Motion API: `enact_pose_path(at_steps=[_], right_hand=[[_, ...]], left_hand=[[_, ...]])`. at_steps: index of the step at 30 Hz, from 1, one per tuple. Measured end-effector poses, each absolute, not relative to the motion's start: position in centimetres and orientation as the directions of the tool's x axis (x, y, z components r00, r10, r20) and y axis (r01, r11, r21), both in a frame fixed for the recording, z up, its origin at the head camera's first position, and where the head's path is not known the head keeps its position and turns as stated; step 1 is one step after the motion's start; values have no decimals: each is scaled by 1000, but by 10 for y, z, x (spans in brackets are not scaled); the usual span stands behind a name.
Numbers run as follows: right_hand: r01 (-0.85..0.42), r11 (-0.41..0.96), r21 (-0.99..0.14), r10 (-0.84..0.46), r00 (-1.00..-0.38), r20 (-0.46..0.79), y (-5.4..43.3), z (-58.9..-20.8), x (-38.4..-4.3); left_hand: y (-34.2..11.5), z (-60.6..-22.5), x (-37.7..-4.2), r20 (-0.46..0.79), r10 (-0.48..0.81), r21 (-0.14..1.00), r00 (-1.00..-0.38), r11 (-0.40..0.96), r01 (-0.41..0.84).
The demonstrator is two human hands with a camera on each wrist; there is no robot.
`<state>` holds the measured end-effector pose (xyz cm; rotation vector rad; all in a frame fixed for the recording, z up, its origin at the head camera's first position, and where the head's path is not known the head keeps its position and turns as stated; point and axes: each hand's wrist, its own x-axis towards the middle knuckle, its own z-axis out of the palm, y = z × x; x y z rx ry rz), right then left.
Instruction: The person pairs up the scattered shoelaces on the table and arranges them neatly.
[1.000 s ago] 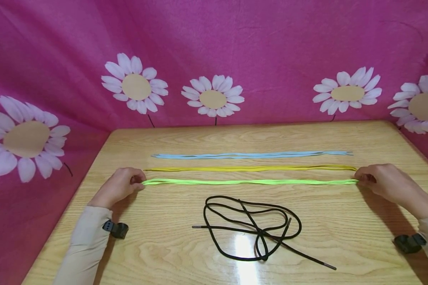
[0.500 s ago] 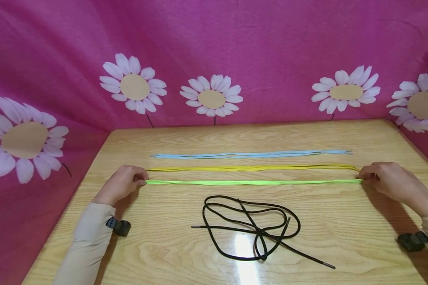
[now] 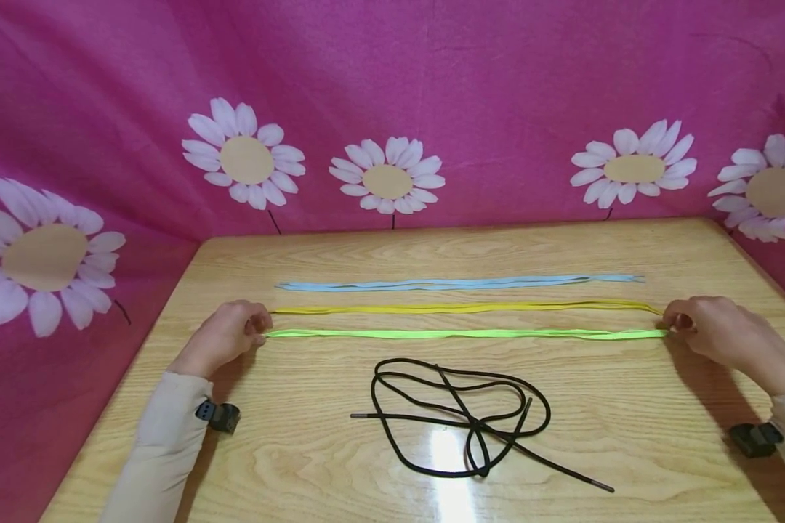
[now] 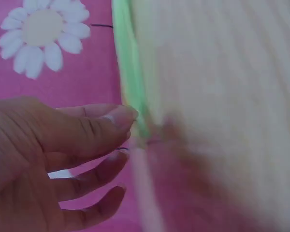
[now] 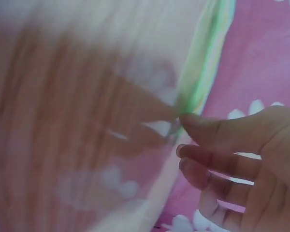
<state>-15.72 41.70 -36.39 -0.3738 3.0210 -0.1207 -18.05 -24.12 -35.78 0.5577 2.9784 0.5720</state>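
A neon green shoelace [image 3: 432, 334], folded into strands, lies nearly straight across the table. At its left end my left hand [image 3: 222, 338] pinches it between thumb and index finger; the other fingers are loosely bent in the left wrist view. My right hand [image 3: 719, 334] pinches the right end, with thumb at the lace tip in the right wrist view. Just behind runs a yellow shoelace [image 3: 458, 309], its ends close to both hands. Farther back lies a pale blue shoelace [image 3: 458, 283]. A black round shoelace [image 3: 471, 421] lies in loose, crossing loops in front.
The light wooden table [image 3: 301, 465] has its back edge against a magenta cloth [image 3: 497, 87] printed with white daisies. Dark wrist cameras [image 3: 219, 416] sit at both sleeves, close above the tabletop.
The green shoelace was drawn taut, its strands closing together, then loosened slightly so they part near the ends. My right hand has shifted a little to the right. The other laces stay put.
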Motion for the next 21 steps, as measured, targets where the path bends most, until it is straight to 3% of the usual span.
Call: enact_pose_path(at_steps=[7, 11, 15, 21], right_hand=[[-327, 937, -127, -323, -945, 52, 373, -350, -148], [-482, 857, -184, -464, -876, 130, 327, -350, -145], [-615, 750, -244, -592, -788, 166, 281, -352, -144], [-687, 652, -319, -686, -715, 137, 228, -358, -141]], left_hand=[[-200, -338, -169, 136, 505, 310, -852, 795, 521], [-163, -336, -166, 107, 582, 306, -806, 752, 584], [-129, -345, -166, 110, 682, 299, -723, 671, 678], [-87, -362, -164, 76, 788, 287, -611, 569, 770]])
